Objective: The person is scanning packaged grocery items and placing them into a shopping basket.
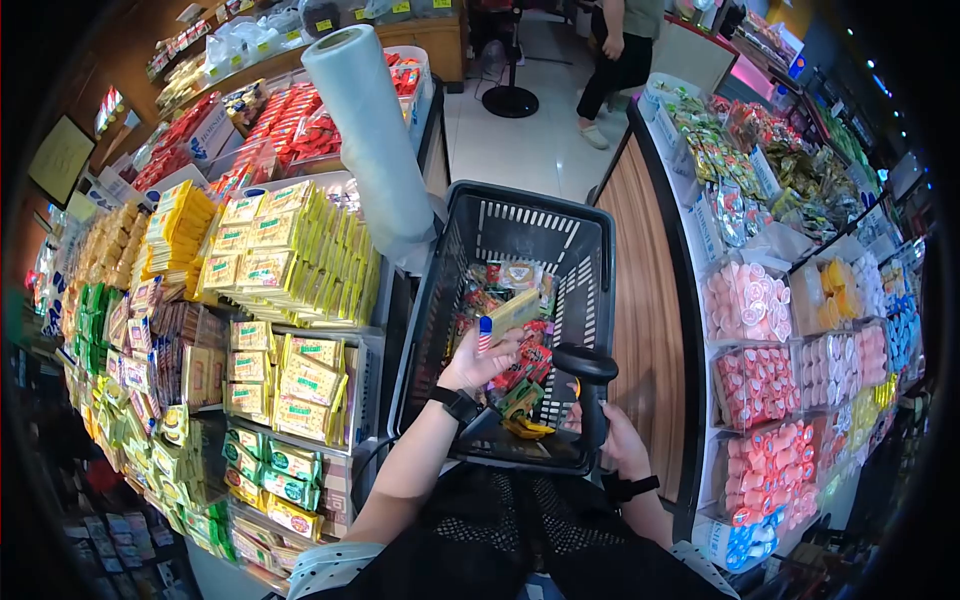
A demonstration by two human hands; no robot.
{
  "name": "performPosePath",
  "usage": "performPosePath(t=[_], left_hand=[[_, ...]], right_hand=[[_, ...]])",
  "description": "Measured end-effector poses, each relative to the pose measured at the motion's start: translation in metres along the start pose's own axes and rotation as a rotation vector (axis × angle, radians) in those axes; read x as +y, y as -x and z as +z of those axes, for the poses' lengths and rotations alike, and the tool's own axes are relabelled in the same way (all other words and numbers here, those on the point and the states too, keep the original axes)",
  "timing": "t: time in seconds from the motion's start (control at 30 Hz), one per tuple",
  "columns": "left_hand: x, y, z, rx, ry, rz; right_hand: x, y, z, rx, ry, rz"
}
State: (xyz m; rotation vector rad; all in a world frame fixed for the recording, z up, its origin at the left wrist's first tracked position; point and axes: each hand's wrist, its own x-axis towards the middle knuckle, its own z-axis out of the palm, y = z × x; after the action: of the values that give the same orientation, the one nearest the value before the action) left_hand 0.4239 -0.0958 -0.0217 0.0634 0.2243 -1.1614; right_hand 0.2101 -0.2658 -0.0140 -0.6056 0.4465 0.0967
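Note:
A black shopping basket (588, 270) stands in front of me with several colourful snack packets (520, 362) inside. Over its left side, my left hand (478, 358) is closed on a flat yellow packet (514, 311); a blue, white and red mark shows near its fingertips. My right hand (622, 440) is at the basket's right near corner, beside the black handle (594, 400). Part of this hand is hidden behind the handle, and its grip is unclear. Green and yellow packets (525, 415) lie in the near end of the basket.
Stacked yellow biscuit packs (290, 250) fill the left display, with a plastic bag roll (375, 140) beside them. Wrapped sweets (755, 385) fill bins on the right, past a wood-grain panel (645, 300). A person (612, 60) and a black round stand base (510, 101) are ahead.

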Motion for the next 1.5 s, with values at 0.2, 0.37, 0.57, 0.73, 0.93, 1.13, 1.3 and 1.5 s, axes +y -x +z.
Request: performPosePath(t=[0.2, 0.37, 0.57, 0.73, 0.93, 1.13, 1.3, 1.5], left_hand=[[-0.004, -0.006, -0.007, 0.074, 0.000, -0.202], [-0.015, -0.002, 0.007, 0.154, -0.155, -0.282], [-0.017, 0.011, 0.021, 0.317, -0.523, -0.196], [0.012, 0.056, 0.053, 0.192, -0.644, 0.188], [0.081, 0.185, 0.062, 0.617, -0.883, 1.098], [0.148, 0.315, 0.113, 0.955, -0.929, 1.811], [0.232, 0.384, 0.109, 1.302, -1.127, 1.877], [0.336, 0.424, 0.102, 1.649, -1.334, 1.530]], right_hand=[[-0.002, -0.001, -0.002, -0.064, -0.007, -0.010], [0.001, -0.004, -0.007, -0.152, 0.050, 0.004], [0.010, -0.003, -0.020, -0.152, 0.025, -0.093], [0.008, -0.003, -0.016, -0.030, 0.010, -0.082], [0.005, -0.004, -0.004, -0.058, -0.027, -0.077], [0.006, -0.009, -0.026, -0.050, -0.134, -0.084], [0.005, -0.007, -0.019, -0.013, -0.112, -0.157], [0.008, -0.012, -0.026, -0.017, -0.152, -0.128]])
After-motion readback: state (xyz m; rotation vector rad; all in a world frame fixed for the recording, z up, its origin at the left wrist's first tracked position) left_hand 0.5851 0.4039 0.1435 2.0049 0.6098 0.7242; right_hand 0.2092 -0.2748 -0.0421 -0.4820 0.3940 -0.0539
